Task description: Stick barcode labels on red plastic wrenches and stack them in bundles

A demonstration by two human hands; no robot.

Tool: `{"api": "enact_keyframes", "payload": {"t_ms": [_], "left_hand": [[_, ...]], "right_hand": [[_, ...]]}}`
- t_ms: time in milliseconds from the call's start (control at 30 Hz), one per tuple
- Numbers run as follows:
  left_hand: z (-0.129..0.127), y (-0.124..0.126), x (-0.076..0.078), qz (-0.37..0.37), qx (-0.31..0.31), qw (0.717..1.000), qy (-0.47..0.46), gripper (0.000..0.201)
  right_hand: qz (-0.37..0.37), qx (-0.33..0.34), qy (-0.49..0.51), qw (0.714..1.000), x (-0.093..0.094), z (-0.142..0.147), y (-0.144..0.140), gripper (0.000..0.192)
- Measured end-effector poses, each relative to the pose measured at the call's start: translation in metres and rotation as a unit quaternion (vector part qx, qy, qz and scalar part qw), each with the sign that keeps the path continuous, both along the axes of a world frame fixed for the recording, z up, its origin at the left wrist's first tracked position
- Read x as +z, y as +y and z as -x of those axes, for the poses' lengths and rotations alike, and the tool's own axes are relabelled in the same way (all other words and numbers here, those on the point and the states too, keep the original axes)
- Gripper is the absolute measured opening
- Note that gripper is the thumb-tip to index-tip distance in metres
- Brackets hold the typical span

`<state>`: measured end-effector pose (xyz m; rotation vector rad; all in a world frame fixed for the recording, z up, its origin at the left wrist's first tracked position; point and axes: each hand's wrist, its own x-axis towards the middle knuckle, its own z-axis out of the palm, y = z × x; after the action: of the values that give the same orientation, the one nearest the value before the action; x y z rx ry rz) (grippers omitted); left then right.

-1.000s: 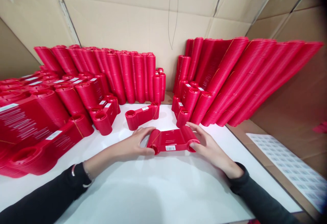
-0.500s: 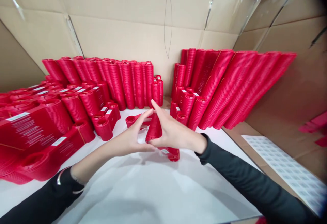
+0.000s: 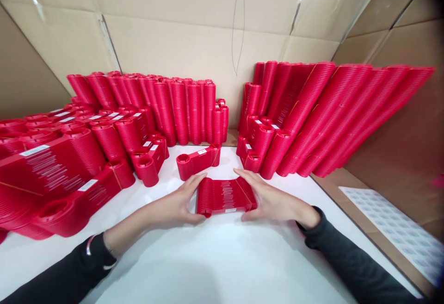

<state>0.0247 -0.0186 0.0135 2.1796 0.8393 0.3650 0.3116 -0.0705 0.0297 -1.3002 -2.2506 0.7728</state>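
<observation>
A bundle of stacked red plastic pieces (image 3: 224, 195) lies on its side on the white table in front of me. It has ribbed rounded ends, a flat middle with pale print, a thin band and a small white label. My left hand (image 3: 182, 202) is curled round its left end, thumb at the near side and fingers at the far side. Its right end is held the same way by my right hand (image 3: 272, 200). Just behind stands a similar short red bundle (image 3: 199, 159), upright, with a white label on top.
Many red stacks (image 3: 83, 151) crowd the left side, with taller columns (image 3: 180, 112) along the cardboard wall (image 3: 173, 40). More tall stacks (image 3: 322, 119) lean outward at the right. A sheet of printed labels (image 3: 391, 230) lies beside the white table (image 3: 222, 267).
The hands have moved apart. The bundle, earlier seen narrow and tilted between them, now lies crosswise with its printed side showing. The short bundle behind has come into full view.
</observation>
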Motion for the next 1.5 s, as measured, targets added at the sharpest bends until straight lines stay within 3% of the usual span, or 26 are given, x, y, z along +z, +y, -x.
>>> {"api": "enact_keyframes", "payload": {"t_ms": [100, 233, 433, 633, 967, 1500], "left_hand": [[0.001, 0.003, -0.008, -0.004, 0.017, 0.999, 0.050, 0.105], [-0.002, 0.003, -0.009, -0.012, 0.044, 0.997, 0.061, 0.106], [-0.002, 0.003, 0.000, 0.003, 0.063, 0.998, 0.027, 0.074], [0.000, 0.005, 0.001, 0.025, 0.086, 0.996, -0.005, 0.060], [0.000, 0.003, 0.011, 0.027, 0.064, 0.998, 0.004, 0.052], [0.000, 0.005, -0.001, 0.026, 0.094, 0.995, -0.007, 0.051]], "right_hand": [[0.033, -0.019, -0.013, 0.999, -0.016, -0.021, 0.002, 0.110], [0.023, -0.029, 0.039, 0.999, -0.022, -0.025, 0.003, 0.099], [0.094, -0.069, 0.147, 0.982, -0.015, -0.015, -0.002, 0.067], [0.153, -0.109, 0.201, 0.961, -0.010, -0.003, -0.007, 0.057], [0.160, -0.129, 0.208, 0.956, -0.010, 0.002, -0.011, 0.052], [0.184, -0.132, 0.226, 0.947, -0.003, 0.008, -0.012, 0.049]]}}
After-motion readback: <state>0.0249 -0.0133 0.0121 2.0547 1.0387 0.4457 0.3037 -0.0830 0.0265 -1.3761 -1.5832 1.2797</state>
